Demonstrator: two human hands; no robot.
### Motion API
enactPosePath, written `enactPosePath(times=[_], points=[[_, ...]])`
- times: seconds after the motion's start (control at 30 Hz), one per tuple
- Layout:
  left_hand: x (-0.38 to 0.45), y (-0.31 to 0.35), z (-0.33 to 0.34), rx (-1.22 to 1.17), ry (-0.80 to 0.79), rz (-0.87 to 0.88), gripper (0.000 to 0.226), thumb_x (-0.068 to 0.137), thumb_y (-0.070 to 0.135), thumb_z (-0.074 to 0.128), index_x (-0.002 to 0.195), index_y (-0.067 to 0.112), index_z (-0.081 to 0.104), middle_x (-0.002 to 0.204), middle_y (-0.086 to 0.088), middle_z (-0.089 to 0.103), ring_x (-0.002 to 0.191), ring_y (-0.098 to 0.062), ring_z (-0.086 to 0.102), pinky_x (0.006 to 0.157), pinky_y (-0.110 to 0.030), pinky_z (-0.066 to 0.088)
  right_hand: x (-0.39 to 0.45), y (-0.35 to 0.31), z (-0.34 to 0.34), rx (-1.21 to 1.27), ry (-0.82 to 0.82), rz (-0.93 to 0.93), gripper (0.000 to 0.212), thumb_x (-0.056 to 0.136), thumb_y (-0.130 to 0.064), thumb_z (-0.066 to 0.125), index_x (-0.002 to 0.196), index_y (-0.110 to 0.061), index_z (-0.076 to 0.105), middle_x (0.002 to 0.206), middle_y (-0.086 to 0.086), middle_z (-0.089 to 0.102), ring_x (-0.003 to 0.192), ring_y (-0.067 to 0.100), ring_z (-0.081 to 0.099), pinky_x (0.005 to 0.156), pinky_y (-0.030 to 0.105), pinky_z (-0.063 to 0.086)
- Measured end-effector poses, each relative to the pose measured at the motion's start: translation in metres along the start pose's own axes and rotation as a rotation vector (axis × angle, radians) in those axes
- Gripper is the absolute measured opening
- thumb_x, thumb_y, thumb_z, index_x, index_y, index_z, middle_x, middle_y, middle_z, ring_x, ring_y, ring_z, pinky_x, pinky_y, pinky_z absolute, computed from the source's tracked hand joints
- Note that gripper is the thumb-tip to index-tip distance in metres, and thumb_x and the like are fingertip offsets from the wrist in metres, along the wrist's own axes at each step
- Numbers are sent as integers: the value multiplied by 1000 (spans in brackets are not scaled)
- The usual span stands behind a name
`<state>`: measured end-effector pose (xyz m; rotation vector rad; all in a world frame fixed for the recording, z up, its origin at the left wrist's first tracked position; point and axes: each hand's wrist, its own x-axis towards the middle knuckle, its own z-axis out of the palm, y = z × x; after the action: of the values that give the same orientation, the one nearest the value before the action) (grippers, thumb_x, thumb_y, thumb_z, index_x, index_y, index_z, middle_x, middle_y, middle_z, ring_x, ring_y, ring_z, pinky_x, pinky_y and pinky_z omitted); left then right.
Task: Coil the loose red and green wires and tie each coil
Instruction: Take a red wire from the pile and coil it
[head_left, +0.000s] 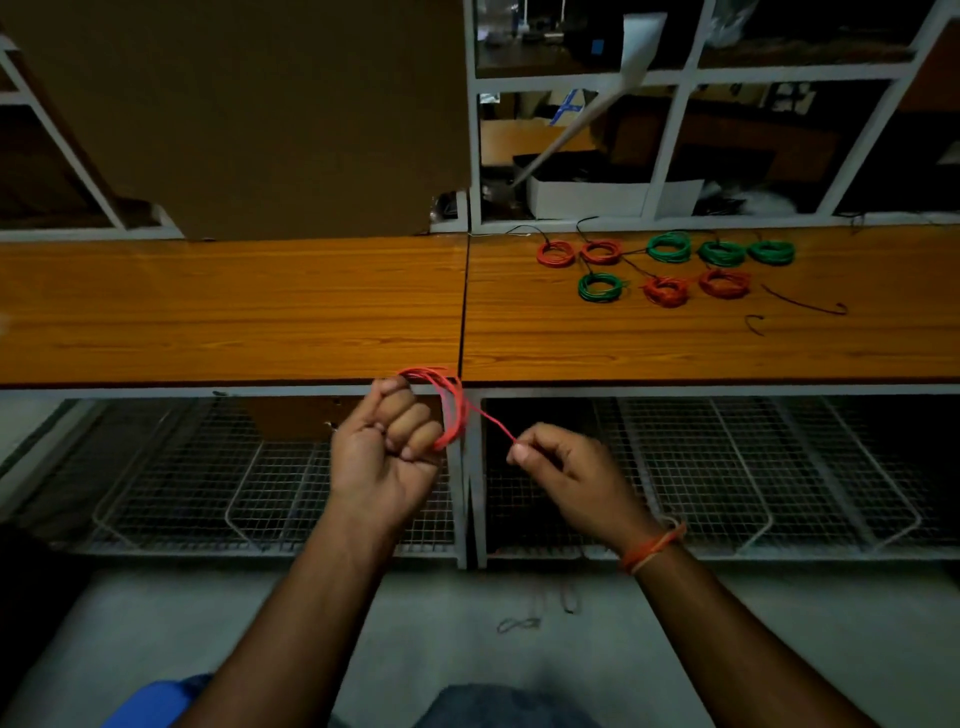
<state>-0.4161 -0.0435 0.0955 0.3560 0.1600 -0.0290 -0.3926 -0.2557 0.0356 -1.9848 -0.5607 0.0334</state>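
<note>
the step in hand, as i judge it, is winding the thin red plastic-coated wire (451, 402) into a coil. to do it well, the right hand (563, 470) should keep the free end lightly stretched and lay each turn beside the last one, so the loops stay the same width and do not slip off the fist. the left hand (387, 449) is closed in a fist and the red loops pass around it; the right hand pinches the wire end between thumb and fingertips, near the left one.

the wire is bright red, thin and springy, a few loose turns only. it is held in the air just in front of the front edge of the long orange wooden desk (234, 306), near the seam between its two tops. toward the back right of the desk lie small finished coils, red (601, 252) and green (669, 246), with dark ties.
</note>
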Motion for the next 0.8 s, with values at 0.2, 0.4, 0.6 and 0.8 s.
enactPosePath(times=[0.2,0.4,0.6,0.8], points=[[13,41,-10,-80,125,261,36,108,19,36,74,18,49,53,10,29,41,-5,23,39,-20,22,-30,29,1,-84,197,129,20,101,-13,58,106,-26,72,78,-10,68,78,5,67,66,15,48],[14,34,-11,120,121,318,31,109,28,35,84,19,50,55,11,32,43,-4,24,42,-18,21,-35,-16,3,-124,-202,-3,44,107,-47,41,93,-17,71,74,0,65,69,11,63,64,33,51],[11,26,-10,438,107,405,30,111,30,33,91,16,52,60,5,52,51,-7,48,51,-19,43,-17,-41,-7,-318,-414,-190,29,105,-41,45,96,-22,65,80,-10,62,76,4,59,68,28,48],[-9,-2,-14,1100,-132,375,36,112,25,27,102,1,51,77,-12,72,72,-25,70,65,-32,57,5,-73,-21,-15,-453,-220,22,106,-21,52,99,-9,70,86,-13,65,86,2,64,75,16,45]])
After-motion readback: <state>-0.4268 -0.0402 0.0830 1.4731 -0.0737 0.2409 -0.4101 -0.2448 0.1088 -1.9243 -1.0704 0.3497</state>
